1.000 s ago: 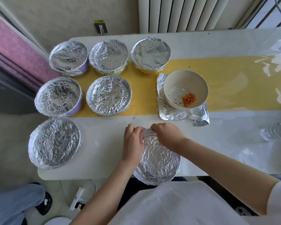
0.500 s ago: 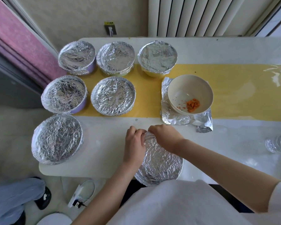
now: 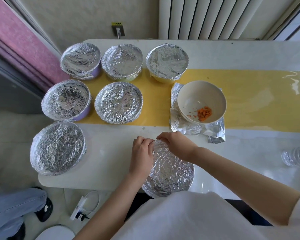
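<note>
A: Item: foil-covered bowl (image 3: pixel 171 172), near edge of our white desk (image 3: pixel 111 170), yellow strip (image 3: pixel 249 94) behind.
B: We log left grip (image 3: pixel 141 154) and right grip (image 3: pixel 177 147) pinching foil at its far rim. Radiator (image 3: pixel 206 18) on wall.

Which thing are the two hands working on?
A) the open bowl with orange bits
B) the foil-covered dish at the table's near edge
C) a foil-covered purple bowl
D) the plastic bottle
B: the left hand and the right hand both grip the far rim of the foil-covered dish at the near edge of the table.
</note>
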`<state>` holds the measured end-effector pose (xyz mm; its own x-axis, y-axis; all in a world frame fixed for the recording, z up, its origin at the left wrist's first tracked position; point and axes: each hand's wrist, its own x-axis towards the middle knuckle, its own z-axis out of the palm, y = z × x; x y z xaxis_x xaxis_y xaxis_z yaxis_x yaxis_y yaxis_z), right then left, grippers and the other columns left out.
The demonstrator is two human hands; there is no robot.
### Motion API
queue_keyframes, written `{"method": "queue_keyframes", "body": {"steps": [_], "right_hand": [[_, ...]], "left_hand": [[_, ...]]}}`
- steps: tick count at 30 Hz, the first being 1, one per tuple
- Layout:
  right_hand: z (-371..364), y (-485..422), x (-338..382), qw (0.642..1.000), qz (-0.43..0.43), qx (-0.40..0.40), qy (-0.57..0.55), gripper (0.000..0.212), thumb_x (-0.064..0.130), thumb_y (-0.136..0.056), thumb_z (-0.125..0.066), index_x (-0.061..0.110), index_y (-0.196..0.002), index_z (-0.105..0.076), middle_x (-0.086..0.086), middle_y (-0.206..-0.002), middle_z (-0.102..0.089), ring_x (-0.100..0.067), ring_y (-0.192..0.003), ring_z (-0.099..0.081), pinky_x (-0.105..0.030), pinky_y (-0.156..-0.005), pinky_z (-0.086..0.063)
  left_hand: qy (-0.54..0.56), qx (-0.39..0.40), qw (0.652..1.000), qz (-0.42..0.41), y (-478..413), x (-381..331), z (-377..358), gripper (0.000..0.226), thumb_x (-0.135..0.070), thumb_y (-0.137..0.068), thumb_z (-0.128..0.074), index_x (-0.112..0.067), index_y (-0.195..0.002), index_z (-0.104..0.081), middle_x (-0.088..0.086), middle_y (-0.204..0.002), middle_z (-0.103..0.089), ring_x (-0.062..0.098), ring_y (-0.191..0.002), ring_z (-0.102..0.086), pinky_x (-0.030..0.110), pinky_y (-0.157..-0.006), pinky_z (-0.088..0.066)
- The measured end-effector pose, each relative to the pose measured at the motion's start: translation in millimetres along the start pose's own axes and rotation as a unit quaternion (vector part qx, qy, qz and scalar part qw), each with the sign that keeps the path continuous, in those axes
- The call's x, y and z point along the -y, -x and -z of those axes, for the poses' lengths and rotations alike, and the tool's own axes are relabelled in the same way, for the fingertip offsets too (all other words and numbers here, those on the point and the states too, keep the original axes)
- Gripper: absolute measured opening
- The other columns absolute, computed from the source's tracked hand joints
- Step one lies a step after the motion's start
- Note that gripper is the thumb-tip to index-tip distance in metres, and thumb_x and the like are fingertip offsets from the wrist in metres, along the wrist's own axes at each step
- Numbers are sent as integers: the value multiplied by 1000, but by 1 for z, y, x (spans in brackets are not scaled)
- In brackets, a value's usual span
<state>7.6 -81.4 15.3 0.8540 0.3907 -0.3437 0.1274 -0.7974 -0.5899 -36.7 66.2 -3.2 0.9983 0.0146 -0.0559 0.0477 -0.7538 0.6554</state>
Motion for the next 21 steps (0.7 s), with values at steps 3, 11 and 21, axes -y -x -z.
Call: {"method": "queue_keyframes", "body": {"steps": [3,11,21], "right_hand": [[3,8,-8,1000,-19,-14,-11,33,-1,-93,-43,14,-116,-63,-8,-106,-69,-25,-93,-63,-35,-82,-49],[5,13,-8,999,-4,-9,30,44,-10,-82,-42,13,-113,-62,-11,-99,-68,-28,-84,-62,-36,-72,-50],[0,3,3,992,37,4,118,43,-8,-84,-42,14,-117,-58,-12,-95,-67,-31,-83,-61,-34,-65,-45]], "left_hand": [[-14,5,1000,0,-1,-1,-1,14,-2,-91,-54,1,-95,-67,12,-92,-53,26,-89,-48,19,-78,-32],[-16,5,1000,7,3,-4,-1,15,-1,-91,-53,1,-96,-66,10,-90,-49,26,-88,-47,23,-78,-35],[13,10,1000,25,6,-7,2,17,-7,-94,-49,-1,-102,-63,1,-91,-40,25,-91,-47,36,-82,-42]]}}
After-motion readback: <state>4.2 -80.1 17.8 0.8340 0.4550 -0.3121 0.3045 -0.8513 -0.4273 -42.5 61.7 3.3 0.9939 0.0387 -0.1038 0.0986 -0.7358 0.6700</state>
